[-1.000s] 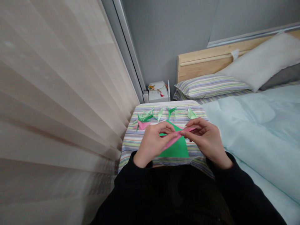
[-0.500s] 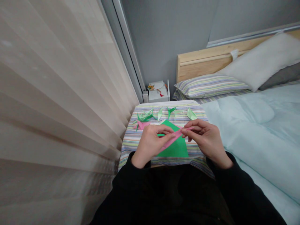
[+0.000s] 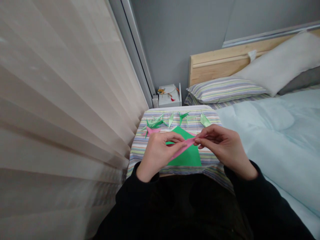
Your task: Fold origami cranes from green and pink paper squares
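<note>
A folded strip of pink paper stretches between my two hands, above the table. My left hand pinches its middle between thumb and fingers. The upper right end sits in the pinch of my right hand, which covers the tip. Beneath lies a green paper sheet, partly hidden by my left hand and the strip. Several folded green paper pieces lie along the far side of the table, with a pink folded piece at the left.
A striped cloth covers the small table. Beige curtains hang close on the left. On the right is a bed with a pale blue quilt and a striped pillow. A white cabinet stands behind the table.
My right hand's wrist has shifted slightly right, and its fingers now cover the strip's tip, which stuck out before. My left hand keeps its pinch. The view has shifted slightly.
</note>
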{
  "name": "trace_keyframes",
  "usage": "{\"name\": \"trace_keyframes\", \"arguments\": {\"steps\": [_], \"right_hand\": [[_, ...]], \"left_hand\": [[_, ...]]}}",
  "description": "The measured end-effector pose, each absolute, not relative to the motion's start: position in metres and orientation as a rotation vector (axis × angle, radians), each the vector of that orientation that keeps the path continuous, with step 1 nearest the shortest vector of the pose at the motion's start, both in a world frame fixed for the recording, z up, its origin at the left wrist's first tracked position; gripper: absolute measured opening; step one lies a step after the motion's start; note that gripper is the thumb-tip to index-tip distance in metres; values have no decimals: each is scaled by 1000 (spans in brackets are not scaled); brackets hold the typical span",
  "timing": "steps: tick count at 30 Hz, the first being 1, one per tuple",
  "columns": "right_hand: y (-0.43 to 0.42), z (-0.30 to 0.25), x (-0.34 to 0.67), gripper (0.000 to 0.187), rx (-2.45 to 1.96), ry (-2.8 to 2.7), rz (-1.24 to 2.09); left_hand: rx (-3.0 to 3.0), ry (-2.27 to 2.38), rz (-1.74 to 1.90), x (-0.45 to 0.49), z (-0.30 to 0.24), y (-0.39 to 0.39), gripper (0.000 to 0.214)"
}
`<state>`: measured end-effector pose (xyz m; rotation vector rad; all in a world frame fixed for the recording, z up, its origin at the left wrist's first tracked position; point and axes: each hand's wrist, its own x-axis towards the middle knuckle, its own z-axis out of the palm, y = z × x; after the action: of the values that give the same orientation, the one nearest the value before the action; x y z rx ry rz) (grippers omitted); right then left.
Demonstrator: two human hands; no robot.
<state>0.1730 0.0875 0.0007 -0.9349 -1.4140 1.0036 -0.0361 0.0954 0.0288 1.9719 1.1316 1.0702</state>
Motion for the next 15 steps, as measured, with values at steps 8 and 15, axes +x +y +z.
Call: {"name": "trace_keyframes", "arguments": {"steps": [8, 15], "right_hand": [[87, 5, 172, 34, -936, -1373, 1016], [89, 6, 166, 46, -973, -1247, 991]], "left_hand": [[2017, 1162, 1069, -37, 30, 93, 7], [1970, 1148, 1013, -33, 28, 93, 6]]}}
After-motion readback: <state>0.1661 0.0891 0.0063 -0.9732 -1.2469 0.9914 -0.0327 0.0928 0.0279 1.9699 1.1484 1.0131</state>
